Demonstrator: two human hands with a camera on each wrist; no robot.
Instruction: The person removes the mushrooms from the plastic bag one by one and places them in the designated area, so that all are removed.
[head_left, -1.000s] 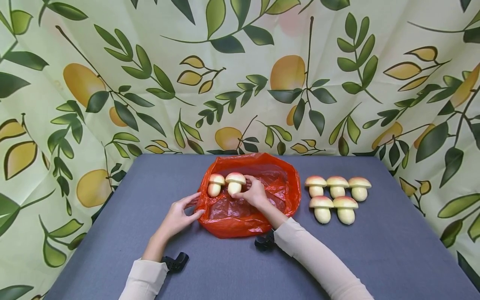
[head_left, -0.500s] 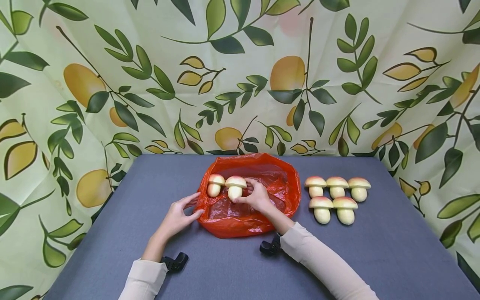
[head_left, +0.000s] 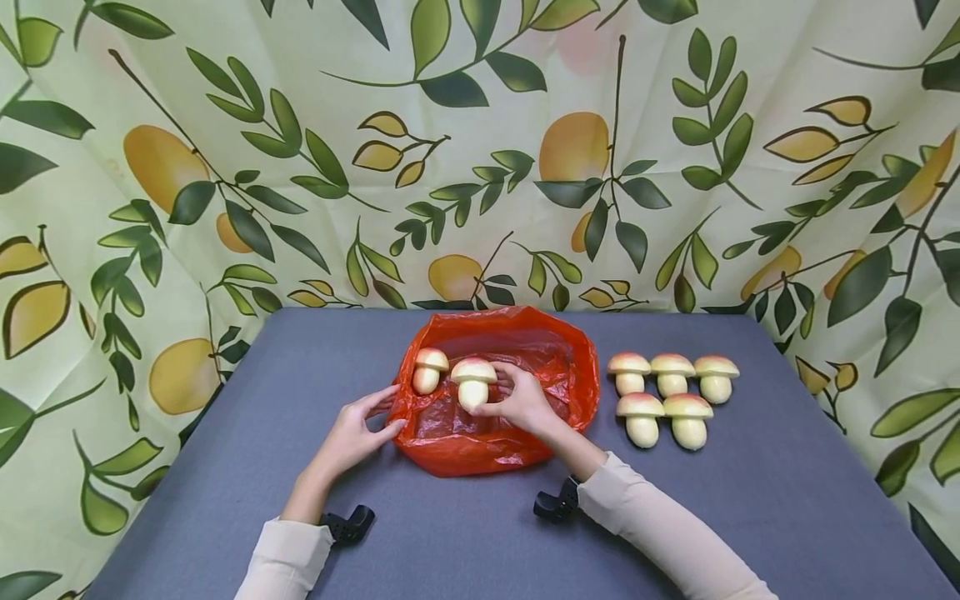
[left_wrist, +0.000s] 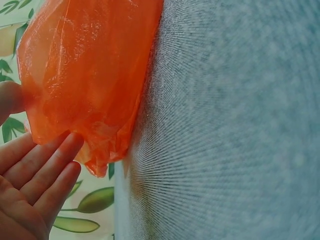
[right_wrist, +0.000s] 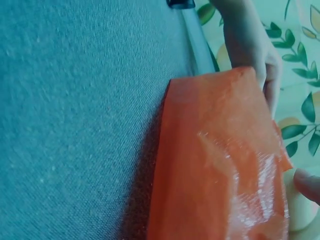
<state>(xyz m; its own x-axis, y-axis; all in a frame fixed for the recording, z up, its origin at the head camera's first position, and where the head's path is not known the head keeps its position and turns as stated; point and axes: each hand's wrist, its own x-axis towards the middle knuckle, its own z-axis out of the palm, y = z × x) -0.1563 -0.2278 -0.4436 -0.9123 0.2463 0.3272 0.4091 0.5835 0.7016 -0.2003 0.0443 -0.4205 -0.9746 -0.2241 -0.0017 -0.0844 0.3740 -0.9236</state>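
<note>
A red plastic bag lies with its wide mouth facing up on the table. My right hand pinches a toy mushroom by its right side, over the bag's opening. In the right wrist view, the thumb presses on that pale mushroom, partly behind the bag wall. Another toy mushroom sits upright inside the bag at the left. My left hand rests against the bag's left side. Its fingers look straight in the left wrist view, fingertips and thumb touching the orange-red film.
Several more toy mushrooms, such as one front mushroom, stand in two rows right of the bag. A grey-blue cloth covers the table. Behind it hangs a leaf-patterned curtain.
The right hand has shifted slightly right and toward me, carrying the mushroom away from the one at the left. The left hand and the bag stay in place.
</note>
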